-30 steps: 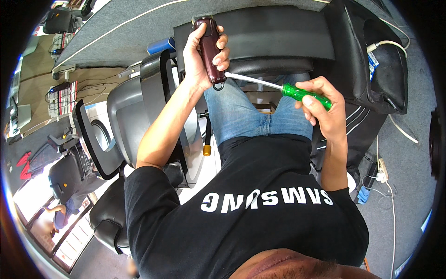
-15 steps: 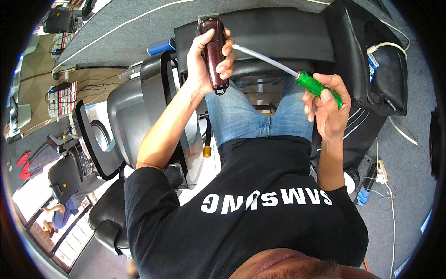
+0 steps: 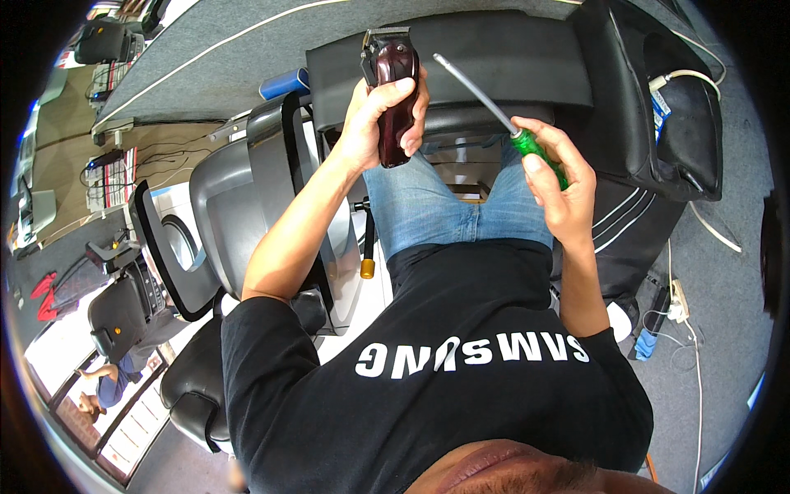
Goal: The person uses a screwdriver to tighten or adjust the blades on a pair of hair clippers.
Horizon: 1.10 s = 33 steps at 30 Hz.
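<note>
Wrapped in my left hand (image 3: pixel 369 123) is a dark maroon hair clipper (image 3: pixel 397 107), its toothed metal blade (image 3: pixel 388 34) at the far end and the thumb lying across its upper face. My right hand (image 3: pixel 564 177) grips a screwdriver by its green translucent handle (image 3: pixel 536 155). The long metal shaft (image 3: pixel 477 93) points up and to the left, and its tip stops short of the clipper, clear of it. Both hands are raised above my lap in blue jeans (image 3: pixel 436 210).
Beyond my knees runs a black padded bench (image 3: pixel 510 62), with a black armrest seat (image 3: pixel 634 90) at its right. A grey-black barber chair (image 3: pixel 234 189) stands close on my left. White cables (image 3: pixel 716 222) and a power strip (image 3: pixel 678 303) lie on the grey carpet. A person (image 3: pixel 107 383) is far left.
The clipper has turned in my left hand, so its blade and side now show more, and it shifted slightly right. My right hand moved left with the screwdriver, whose tip swung up and away.
</note>
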Motion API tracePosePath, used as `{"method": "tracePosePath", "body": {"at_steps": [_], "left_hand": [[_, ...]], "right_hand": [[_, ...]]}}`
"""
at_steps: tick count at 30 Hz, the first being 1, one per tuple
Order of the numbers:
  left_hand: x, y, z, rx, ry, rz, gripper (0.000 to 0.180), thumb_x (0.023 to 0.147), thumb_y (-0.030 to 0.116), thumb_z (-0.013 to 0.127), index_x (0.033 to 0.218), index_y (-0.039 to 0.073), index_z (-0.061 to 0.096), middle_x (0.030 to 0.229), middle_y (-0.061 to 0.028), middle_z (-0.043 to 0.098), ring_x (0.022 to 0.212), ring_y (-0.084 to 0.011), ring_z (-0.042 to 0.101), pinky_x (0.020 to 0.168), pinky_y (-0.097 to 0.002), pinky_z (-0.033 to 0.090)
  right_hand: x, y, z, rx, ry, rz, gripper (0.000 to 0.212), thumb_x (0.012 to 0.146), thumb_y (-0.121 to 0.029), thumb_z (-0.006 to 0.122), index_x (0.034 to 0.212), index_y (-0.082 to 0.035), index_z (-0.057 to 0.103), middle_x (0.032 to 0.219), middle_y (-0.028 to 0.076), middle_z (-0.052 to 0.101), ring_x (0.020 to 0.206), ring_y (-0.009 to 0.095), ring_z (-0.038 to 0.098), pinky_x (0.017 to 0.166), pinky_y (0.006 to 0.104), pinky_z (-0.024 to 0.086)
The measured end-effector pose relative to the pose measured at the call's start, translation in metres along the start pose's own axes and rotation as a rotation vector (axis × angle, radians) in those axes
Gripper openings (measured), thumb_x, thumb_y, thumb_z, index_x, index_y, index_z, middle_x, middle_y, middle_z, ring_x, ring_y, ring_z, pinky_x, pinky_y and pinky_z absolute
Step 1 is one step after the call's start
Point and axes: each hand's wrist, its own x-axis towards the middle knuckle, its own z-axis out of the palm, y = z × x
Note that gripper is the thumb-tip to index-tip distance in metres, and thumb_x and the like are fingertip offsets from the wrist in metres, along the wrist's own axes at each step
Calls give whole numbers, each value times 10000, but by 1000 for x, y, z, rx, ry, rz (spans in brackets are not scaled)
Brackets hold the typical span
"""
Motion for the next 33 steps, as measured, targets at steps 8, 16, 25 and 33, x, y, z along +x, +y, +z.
{"method": "tracePosePath", "body": {"at_steps": [8,16,25,33], "left_hand": [[-1,-1,7,85,17,8,416,995,374,729,953,5,543,740,-88,565,465,-162,564,424,-324,516],[-4,-2,6,102,-15,-13,391,997,237,706,1236,-30,548,799,-101,626,503,-159,586,459,-318,501],[-5,-5,4,204,0,-22,342,974,222,749,1152,-4,565,779,-92,648,495,-156,593,464,-305,493],[-5,-5,6,354,54,-7,288,947,148,777,1104,22,571,758,-64,637,486,-132,580,458,-292,476]], "right_hand": [[6,3,6,-216,61,-225,349,1008,-71,709,1341,32,711,1138,104,771,909,85,681,798,231,526],[7,3,4,-255,70,-226,339,1004,-77,730,1333,7,725,1098,113,789,915,101,717,795,242,547],[5,-1,4,-306,66,-225,316,1011,-81,715,1312,16,729,1082,110,783,903,105,714,796,252,548],[1,-4,-1,-326,60,-173,288,1019,-77,700,1294,1,739,950,97,771,755,102,701,688,255,542]]}}
